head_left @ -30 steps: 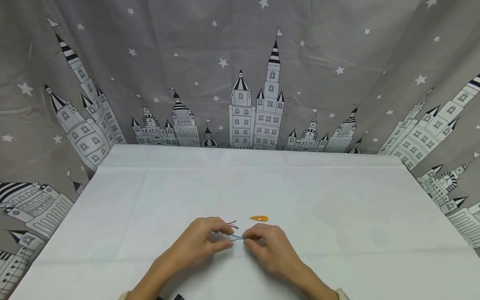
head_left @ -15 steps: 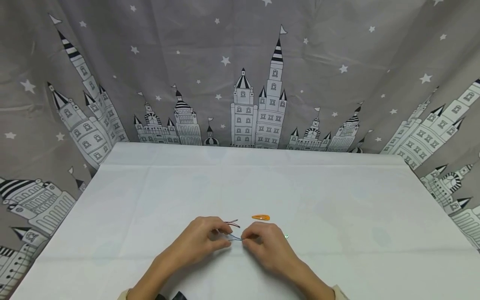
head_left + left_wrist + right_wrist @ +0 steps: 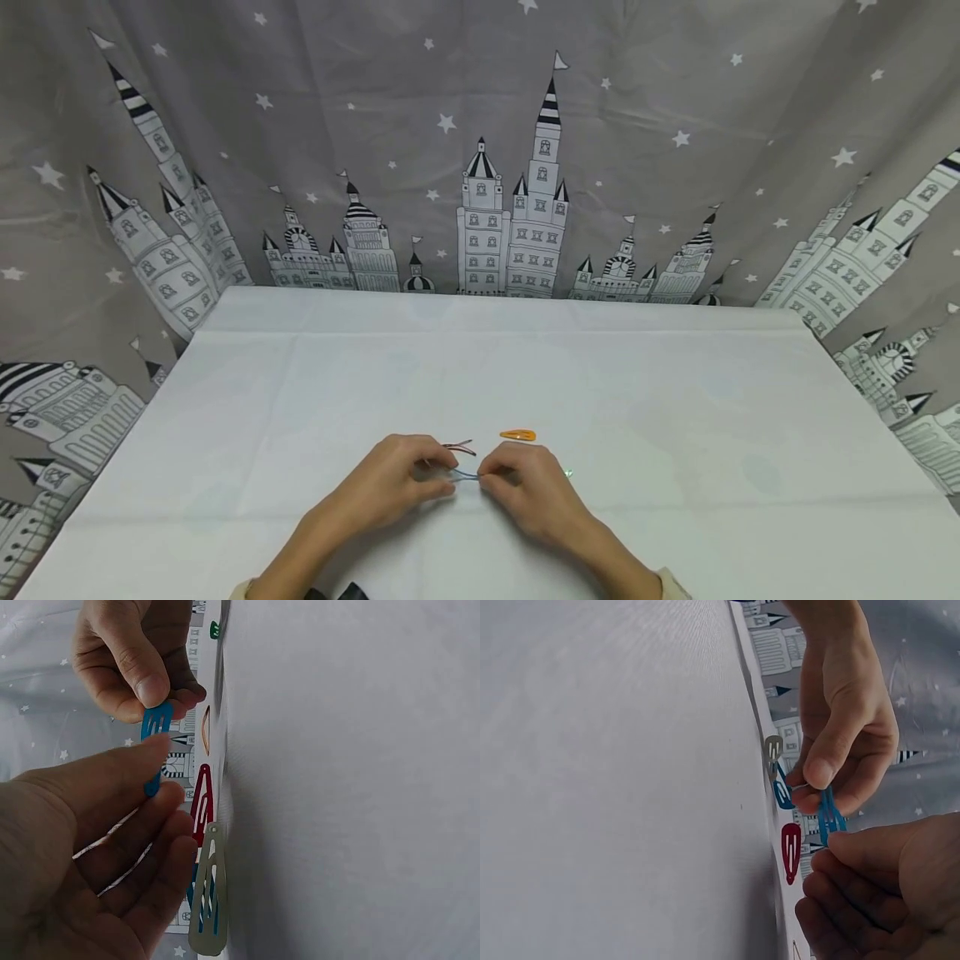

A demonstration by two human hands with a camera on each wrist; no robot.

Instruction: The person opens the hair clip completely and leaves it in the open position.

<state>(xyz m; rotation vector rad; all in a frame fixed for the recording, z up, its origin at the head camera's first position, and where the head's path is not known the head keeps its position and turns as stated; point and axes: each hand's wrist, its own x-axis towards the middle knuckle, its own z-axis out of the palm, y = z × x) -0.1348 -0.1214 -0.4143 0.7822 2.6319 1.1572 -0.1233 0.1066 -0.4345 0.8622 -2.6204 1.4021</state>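
Observation:
Between my two hands is a blue snap hair clip (image 3: 467, 476), raised off the table. My right hand (image 3: 536, 492) pinches one end between thumb and fingers. At the other end, my left hand (image 3: 393, 483) has thumb and forefinger on the clip, its remaining fingers loosely bent. The clip's narrow strips (image 3: 831, 817) look slightly spread in the head view. Close beyond the left hand lie a red hair clip (image 3: 202, 802), a greyish clip (image 3: 209, 900) and a second blue clip (image 3: 782, 793); the left hand hides most of these from the head camera.
An orange hair clip (image 3: 517, 435) lies just beyond the hands. A green clip (image 3: 214, 630) rests past the right hand, mostly covered by it in the head view. The white tabletop (image 3: 637, 392) runs back to a grey castle-print curtain (image 3: 337, 108). Something black (image 3: 352, 592) shows at the bottom edge.
Both hands have shifted slightly left together with the blue hair clip. A bit of the green clip has come into sight beside the right hand. The other clips lie where they were.

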